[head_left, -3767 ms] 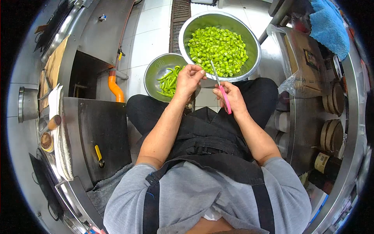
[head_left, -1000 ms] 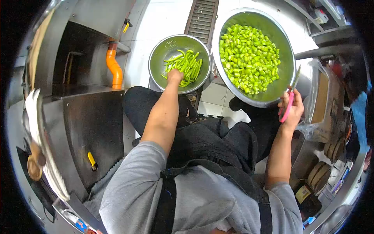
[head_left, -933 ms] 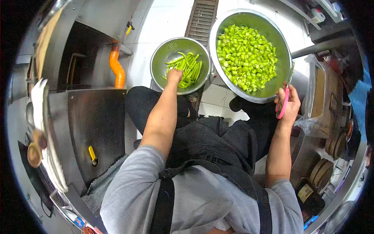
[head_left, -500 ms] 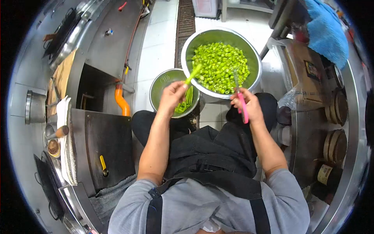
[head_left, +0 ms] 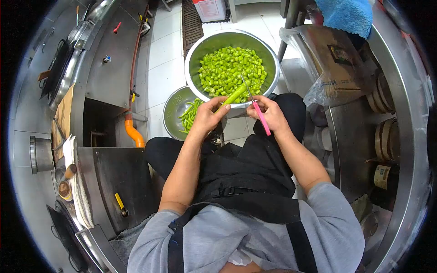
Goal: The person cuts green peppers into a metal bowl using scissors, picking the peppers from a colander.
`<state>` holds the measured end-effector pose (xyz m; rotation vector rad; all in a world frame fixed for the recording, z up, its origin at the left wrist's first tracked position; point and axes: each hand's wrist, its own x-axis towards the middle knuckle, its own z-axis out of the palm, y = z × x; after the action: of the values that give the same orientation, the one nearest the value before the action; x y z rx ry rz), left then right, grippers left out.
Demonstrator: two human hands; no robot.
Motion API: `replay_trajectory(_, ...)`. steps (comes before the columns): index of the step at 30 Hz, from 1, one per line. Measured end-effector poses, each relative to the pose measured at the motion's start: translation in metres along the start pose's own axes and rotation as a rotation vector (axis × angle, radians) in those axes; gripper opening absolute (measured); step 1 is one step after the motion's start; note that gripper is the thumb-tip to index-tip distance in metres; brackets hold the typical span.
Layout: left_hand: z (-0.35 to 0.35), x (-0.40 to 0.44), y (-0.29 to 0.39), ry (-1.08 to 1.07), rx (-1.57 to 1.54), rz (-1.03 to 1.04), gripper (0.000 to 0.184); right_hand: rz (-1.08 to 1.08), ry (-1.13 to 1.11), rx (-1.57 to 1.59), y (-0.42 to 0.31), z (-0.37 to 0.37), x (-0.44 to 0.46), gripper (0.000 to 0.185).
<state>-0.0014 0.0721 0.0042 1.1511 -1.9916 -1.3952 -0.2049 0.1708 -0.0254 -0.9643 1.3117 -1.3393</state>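
Between the fingers of my left hand [head_left: 209, 117] is a long green chili pepper [head_left: 235, 95], its far end angled up over the near rim of a large metal bowl [head_left: 188, 63]. My right hand [head_left: 271, 116] is closed round pink-handled scissors [head_left: 261, 120], whose blades point up and away, right by the pepper's tip. Many chopped green pepper pieces [head_left: 232, 68] fill the bowl's bottom. To its left, a smaller metal colander [head_left: 170, 107] holds whole green peppers [head_left: 188, 114]; my left hand partly covers its near side.
A steel cabinet [head_left: 123, 182] with a yellow valve handle [head_left: 119, 201] and an orange pipe [head_left: 133, 132] flank me on the left. At right stand a plastic-covered cardboard box [head_left: 330, 54], a blue towel [head_left: 348, 16] and a dark bottle [head_left: 384, 182] on shelving.
My left hand has brought the pepper rightward to the scissors, and my hands are now closer together. The camera view has shifted, so the bowls appear further left.
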Motion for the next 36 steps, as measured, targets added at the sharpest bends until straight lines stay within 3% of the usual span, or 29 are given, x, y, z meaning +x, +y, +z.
replay_trajectory(5,-0.003,-0.003,0.001,-0.010,-0.132,-0.092,0.033,0.207,-0.026,-0.032,-0.019,-0.001,-0.002,0.052)
replay_trajectory(10,-0.009,-0.001,-0.001,0.096,-0.220,-0.154,0.034,0.210,-0.031,-0.029,-0.016,0.006,0.002,0.053)
replay_trajectory(13,-0.006,-0.001,0.007,0.163,-0.312,-0.130,0.033,0.175,-0.035,-0.066,-0.005,0.011,0.003,0.056)
replay_trajectory(19,0.002,0.001,-0.005,-0.045,-0.210,-0.066,0.036,-0.068,-0.037,0.045,0.005,0.014,0.007,0.057)
replay_trajectory(21,0.002,0.001,-0.010,-0.040,-0.190,-0.081,0.036,0.220,-0.070,-0.085,-0.009,0.009,0.003,0.053)
replay_trajectory(29,-0.003,0.007,-0.001,0.144,-0.342,-0.128,0.029,0.212,-0.093,-0.061,-0.006,0.015,0.002,0.051)
replay_trajectory(33,0.006,0.008,-0.007,-0.014,-0.276,-0.045,0.032,0.017,-0.116,-0.098,0.002,0.018,0.005,0.054)
replay_trajectory(36,0.008,0.007,-0.009,-0.066,-0.231,-0.071,0.036,0.182,-0.068,-0.105,-0.008,0.014,0.002,0.056)
